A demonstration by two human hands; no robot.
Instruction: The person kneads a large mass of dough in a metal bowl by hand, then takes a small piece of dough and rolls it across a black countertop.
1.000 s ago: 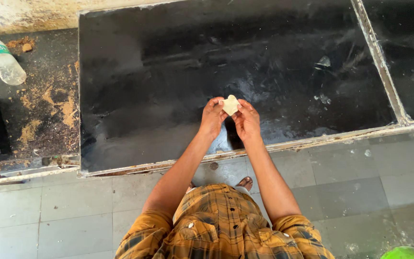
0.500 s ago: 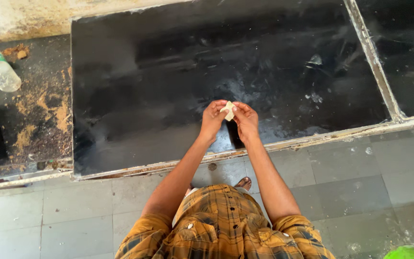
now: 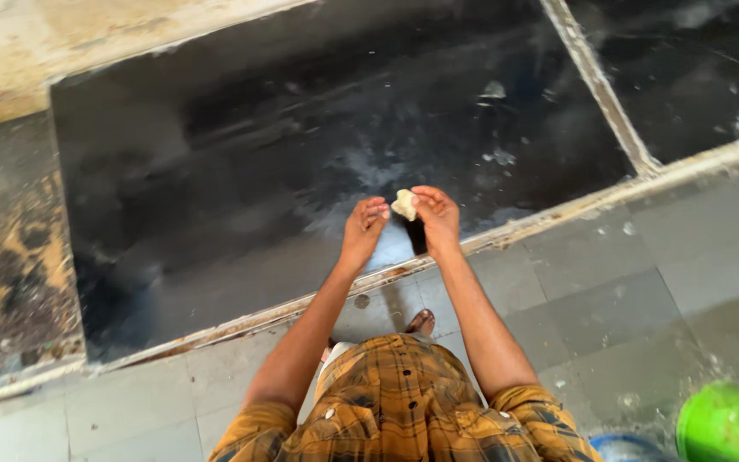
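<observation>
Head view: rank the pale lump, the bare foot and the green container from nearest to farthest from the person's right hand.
From the right hand:
1. Pale lump, pinched at its fingertips, over the dark slab.
2. Bare foot, below on the grey tiles.
3. Green container, far bottom right corner.

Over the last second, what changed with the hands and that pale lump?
The left hand has let go of the pale lump and opened a little beside it; a second ago both hands pinched it together. The right hand still holds it in its fingertips. The hands remain above the near edge of the black slab. The view shifted right, so the bottle dropped out.
</observation>
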